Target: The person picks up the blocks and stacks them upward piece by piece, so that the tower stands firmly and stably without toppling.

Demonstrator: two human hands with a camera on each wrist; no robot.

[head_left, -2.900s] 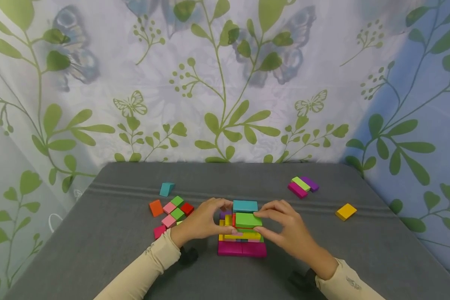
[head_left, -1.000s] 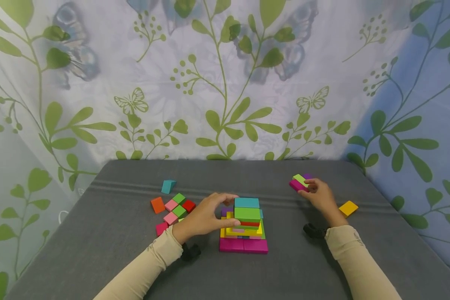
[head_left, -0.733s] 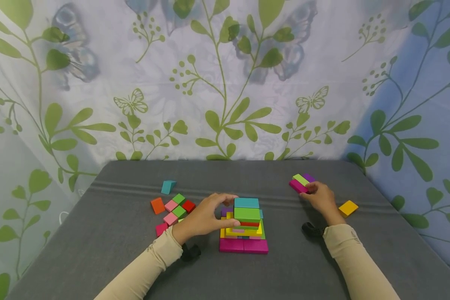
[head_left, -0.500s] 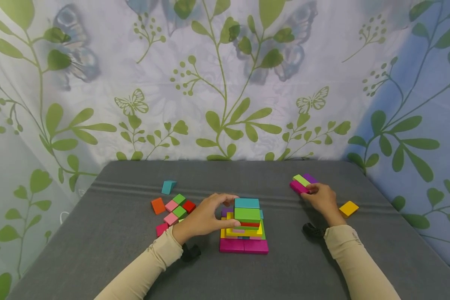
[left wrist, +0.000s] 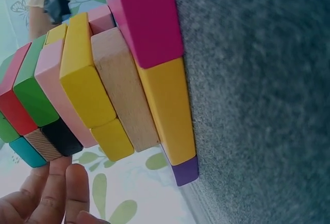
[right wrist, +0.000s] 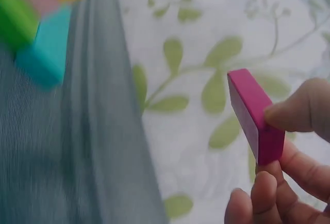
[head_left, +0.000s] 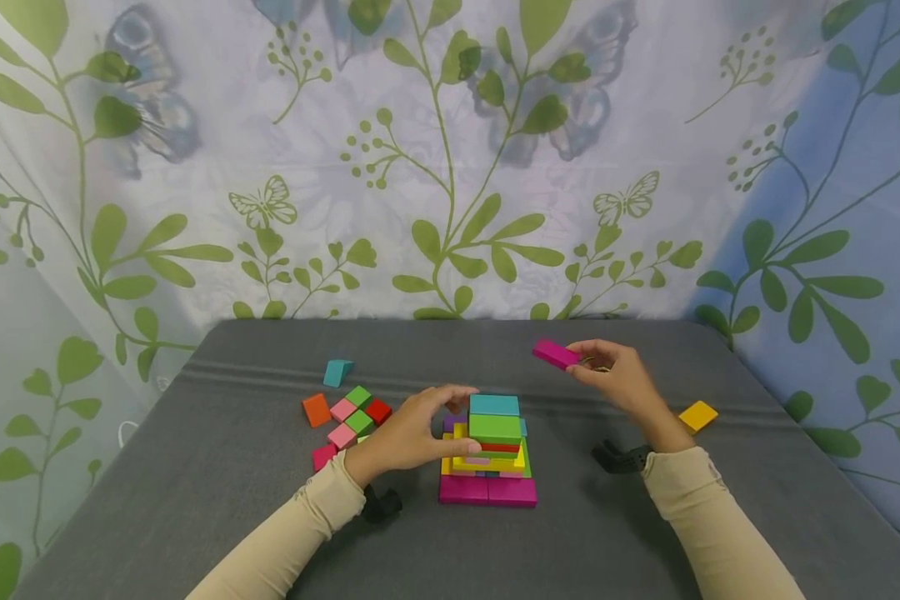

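Note:
A stack of coloured wooden blocks (head_left: 494,431) stands mid-table on magenta bottom blocks (head_left: 463,490), with green and teal ones on top. My left hand (head_left: 411,430) is at its left side, thumb towards the front and fingers towards the back. In the left wrist view its fingertips (left wrist: 76,175) are close against the upper black block (left wrist: 62,135); contact is hard to tell. Up off the table, my right hand (head_left: 617,377) pinches a flat magenta block (head_left: 555,354) by one end. The right wrist view shows the thumb on one side of that block (right wrist: 252,112) and fingers under it.
Several loose blocks, pink, green and red (head_left: 377,412), lie left of the stack. An orange block (head_left: 316,410) and a teal wedge-like block (head_left: 337,373) sit behind them. A yellow block (head_left: 697,417) lies far right. The right hand mostly hides the small group behind it.
My right hand left the stack, reached the group at the back right, took the magenta block and lifted it up and leftwards. The left hand has stayed beside the stack.

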